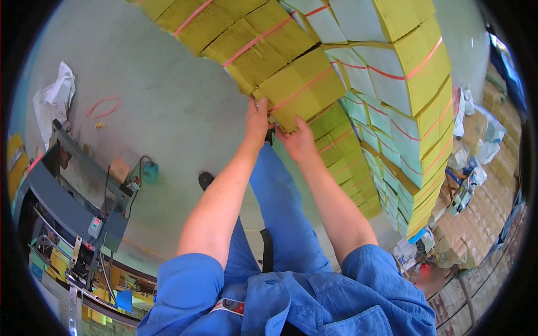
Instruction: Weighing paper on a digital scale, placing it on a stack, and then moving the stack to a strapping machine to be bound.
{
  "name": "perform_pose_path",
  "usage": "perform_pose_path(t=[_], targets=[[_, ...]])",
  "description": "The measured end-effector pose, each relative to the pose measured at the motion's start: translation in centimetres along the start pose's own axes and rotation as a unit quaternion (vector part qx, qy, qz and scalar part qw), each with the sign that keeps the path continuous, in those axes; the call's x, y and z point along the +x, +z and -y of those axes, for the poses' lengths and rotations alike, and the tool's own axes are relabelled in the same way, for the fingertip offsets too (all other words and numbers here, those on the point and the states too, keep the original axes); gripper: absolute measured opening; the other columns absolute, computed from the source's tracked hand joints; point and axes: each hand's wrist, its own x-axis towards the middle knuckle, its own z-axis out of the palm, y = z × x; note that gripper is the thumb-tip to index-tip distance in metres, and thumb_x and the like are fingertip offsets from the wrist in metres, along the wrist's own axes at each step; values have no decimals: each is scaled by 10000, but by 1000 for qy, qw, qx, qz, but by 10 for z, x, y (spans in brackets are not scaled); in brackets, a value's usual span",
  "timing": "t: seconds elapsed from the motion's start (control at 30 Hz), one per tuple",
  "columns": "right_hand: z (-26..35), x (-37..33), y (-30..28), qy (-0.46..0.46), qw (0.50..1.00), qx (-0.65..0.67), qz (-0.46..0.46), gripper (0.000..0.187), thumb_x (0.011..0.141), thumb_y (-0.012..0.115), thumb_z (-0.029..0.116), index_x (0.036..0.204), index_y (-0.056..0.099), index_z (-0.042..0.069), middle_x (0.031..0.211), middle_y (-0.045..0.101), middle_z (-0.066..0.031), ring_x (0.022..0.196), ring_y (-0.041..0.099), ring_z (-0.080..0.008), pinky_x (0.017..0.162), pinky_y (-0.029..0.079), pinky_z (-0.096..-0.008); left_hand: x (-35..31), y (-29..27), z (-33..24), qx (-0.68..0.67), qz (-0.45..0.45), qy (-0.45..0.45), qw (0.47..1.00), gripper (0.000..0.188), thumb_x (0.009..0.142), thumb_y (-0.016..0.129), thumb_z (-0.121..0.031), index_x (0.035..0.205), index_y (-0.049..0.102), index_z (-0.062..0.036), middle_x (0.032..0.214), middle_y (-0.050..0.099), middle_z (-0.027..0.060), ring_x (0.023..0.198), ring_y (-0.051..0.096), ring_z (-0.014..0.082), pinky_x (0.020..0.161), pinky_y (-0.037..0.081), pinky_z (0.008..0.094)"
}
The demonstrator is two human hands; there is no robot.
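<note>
Both my hands are on the near edge of a yellow paper-wrapped bundle [304, 87] bound with a pink strap. It sits at the end of a top row of similar yellow bundles [263, 42]. My left hand [257, 119] grips its near left corner, fingers on the yellow face. At the near right corner, my right hand [298, 140] holds on with the fingertips bent over the edge. Part of the fingers of each hand is hidden behind the bundle. Below and to the right, more strapped bundles [423, 73] with yellow faces and pale sides are stacked high.
A dark grey-blue machine [78, 190] with a small switch box stands at left. A teal container [150, 173], a pink strap loop [103, 106] and a crumpled white plastic bag [56, 101] lie on the grey floor. Brown wrapped stacks [471, 229] stand at far right.
</note>
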Motion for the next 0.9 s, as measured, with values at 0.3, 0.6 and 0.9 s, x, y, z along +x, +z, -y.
perform_pose_path(t=[0.3, 0.6, 0.9], targets=[[10, 8, -19, -43, 999, -21, 17, 481, 912, 585, 356, 1290, 467, 83, 1234, 563, -109, 1046, 544, -273, 961, 429, -427, -8, 2, 2, 109, -4, 24, 994, 729, 928, 575, -211, 1524, 158, -180, 1328, 490, 217, 1087, 583, 277, 796, 546, 407], [-65, -121, -80, -137, 675, -714, 128, 609, 905, 550, 385, 1406, 434, 58, 1417, 465, -191, 1330, 411, -376, 1098, 331, -431, -304, -254, 147, 235, -186, -126, 946, 689, 916, 589, -300, 1467, 298, -8, 1397, 442, 282, 1306, 440, 366, 1062, 370, 402], [-53, -220, -66, -159, 293, -869, 366, 392, 836, 570, 401, 1149, 679, 192, 1157, 662, -94, 1172, 559, -321, 993, 428, -483, -609, -260, 298, 13, -339, -302, 891, 565, 909, 556, -432, 1213, 536, 45, 1095, 607, 212, 800, 652, 306, 574, 566, 392]])
